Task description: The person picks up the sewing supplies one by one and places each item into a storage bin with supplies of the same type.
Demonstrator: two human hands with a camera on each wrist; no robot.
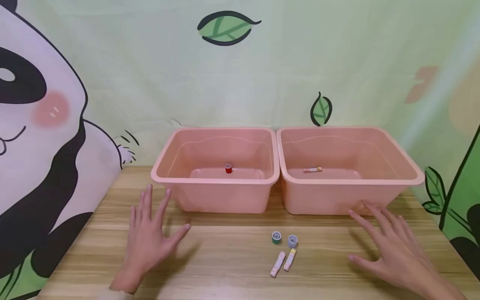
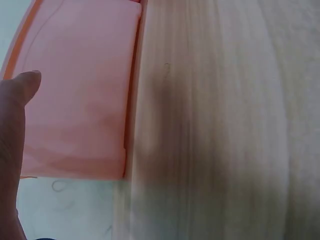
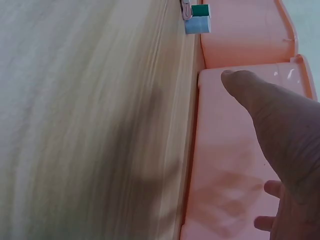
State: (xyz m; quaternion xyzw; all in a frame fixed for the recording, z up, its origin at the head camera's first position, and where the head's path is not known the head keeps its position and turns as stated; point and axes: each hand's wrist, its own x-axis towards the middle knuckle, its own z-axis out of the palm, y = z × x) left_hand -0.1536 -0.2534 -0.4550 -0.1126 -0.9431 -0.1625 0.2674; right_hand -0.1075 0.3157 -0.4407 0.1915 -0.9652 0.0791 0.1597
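My left hand (image 1: 148, 241) is held over the left side of the table with its fingers spread, holding nothing. On the other side my right hand (image 1: 393, 250) is likewise spread and holds nothing, in front of the right bin. Between them on the table stand a small green cylinder (image 1: 276, 238) and a small light blue cylinder (image 1: 292, 241), both with hollow-looking tops. Just nearer lie two slim pink-and-white pieces, one on the left (image 1: 278, 264) and one with a yellow end (image 1: 290, 260). The right wrist view shows the light blue cylinder (image 3: 198, 25) near its top edge.
Two pink bins stand side by side at the back, a left bin (image 1: 221, 196) and a right bin (image 1: 341, 198). A small red cylinder (image 1: 228, 168) is inside the left one; a slim pink-and-white piece (image 1: 313, 170) lies in the right one. Behind hangs a panda-print cloth (image 1: 240, 83).
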